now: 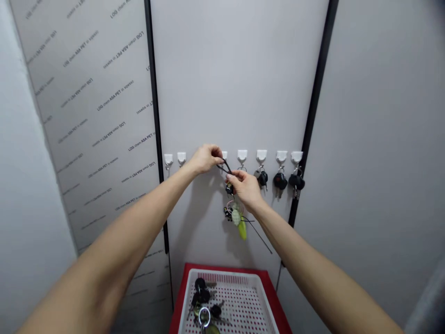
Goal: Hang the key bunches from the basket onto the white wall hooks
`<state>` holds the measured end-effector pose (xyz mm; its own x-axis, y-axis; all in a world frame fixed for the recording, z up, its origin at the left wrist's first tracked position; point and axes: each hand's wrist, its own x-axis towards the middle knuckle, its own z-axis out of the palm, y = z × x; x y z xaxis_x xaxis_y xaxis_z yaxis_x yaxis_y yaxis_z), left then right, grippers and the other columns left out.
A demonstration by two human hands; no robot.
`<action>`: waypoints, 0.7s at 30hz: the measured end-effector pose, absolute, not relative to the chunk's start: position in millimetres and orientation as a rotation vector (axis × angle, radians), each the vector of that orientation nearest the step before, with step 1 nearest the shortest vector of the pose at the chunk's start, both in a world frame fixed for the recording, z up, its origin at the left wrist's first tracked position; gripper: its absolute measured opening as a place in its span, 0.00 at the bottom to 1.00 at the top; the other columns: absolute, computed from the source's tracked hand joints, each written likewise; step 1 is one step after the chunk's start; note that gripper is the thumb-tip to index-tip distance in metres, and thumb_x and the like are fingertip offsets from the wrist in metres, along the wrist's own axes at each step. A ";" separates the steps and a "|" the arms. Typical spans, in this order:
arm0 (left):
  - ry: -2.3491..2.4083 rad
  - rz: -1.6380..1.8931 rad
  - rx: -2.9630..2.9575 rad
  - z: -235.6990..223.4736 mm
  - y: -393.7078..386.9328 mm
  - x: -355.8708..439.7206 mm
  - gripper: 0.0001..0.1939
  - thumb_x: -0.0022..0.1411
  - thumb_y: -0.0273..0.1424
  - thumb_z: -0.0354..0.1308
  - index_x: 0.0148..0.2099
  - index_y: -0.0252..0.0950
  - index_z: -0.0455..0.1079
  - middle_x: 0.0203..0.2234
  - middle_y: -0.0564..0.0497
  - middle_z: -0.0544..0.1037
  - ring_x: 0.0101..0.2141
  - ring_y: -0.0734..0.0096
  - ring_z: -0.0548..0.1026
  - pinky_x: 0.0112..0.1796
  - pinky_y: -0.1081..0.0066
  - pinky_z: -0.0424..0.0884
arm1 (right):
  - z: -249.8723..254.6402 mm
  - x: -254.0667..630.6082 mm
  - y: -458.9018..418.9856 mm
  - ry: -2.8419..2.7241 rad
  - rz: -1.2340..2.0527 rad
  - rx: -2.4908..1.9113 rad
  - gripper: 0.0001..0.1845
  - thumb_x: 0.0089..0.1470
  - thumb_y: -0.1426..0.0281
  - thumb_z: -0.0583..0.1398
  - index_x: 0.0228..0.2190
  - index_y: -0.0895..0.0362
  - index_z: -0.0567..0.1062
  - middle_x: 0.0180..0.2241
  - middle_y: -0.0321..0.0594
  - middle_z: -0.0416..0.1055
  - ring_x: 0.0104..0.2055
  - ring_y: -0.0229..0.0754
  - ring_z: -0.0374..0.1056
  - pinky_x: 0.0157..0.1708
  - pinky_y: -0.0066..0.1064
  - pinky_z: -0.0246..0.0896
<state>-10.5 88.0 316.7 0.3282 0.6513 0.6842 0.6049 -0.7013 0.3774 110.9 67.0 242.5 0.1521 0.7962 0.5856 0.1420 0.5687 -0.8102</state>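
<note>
Close to a white hook [224, 155], my left hand [207, 157] pinches one end of a black cord loop [225, 165]. The fingers of my right hand [246, 186] are closed on the lower part of that loop. Beneath my right hand dangles a keychain [236, 215] with dark charms, a pale green piece and a yellow-green tag [242, 229]. A thin black strand [259, 234] sticks out from it toward the lower right. My hands partly hide the hook and the top of the keychain.
Sets of black-headed keys [280, 181] hang from white hooks [262, 155] to the right. Two more hooks [168, 159] are at left. Below, a white perforated basket [257, 297] holds several keys [203, 292] on a red surface [274, 297]. Black strips [153, 93] edge the panel.
</note>
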 end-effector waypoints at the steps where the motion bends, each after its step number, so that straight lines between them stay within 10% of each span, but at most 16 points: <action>1: 1.278 1.344 2.559 316.0 90.1 -8.2 0.05 0.41 0.26 0.53 0.25 0.31 0.67 0.20 0.53 0.69 0.23 0.79 0.65 0.27 0.76 0.61 | 241.8 112.9 70.2 -1.359 0.521 -0.920 0.15 0.33 0.64 0.56 0.26 0.61 0.66 0.17 0.32 0.64 0.15 0.28 0.55 0.16 0.22 0.50; 21: 1.197 1.615 2.641 246.2 74.5 -29.7 0.14 0.47 0.21 0.46 0.37 0.32 0.65 0.30 0.49 0.71 0.29 0.77 0.68 0.34 0.75 0.63 | 216.0 114.2 65.6 -1.764 -0.116 -1.275 0.11 0.42 0.68 0.52 0.28 0.58 0.70 0.25 0.40 0.70 0.26 0.36 0.63 0.28 0.26 0.55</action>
<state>-29.7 74.5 246.2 0.2722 0.4839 0.8317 0.6550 -0.7263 0.2083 114.2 65.6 216.0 -0.0342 0.7006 0.7127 0.7881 0.4574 -0.4119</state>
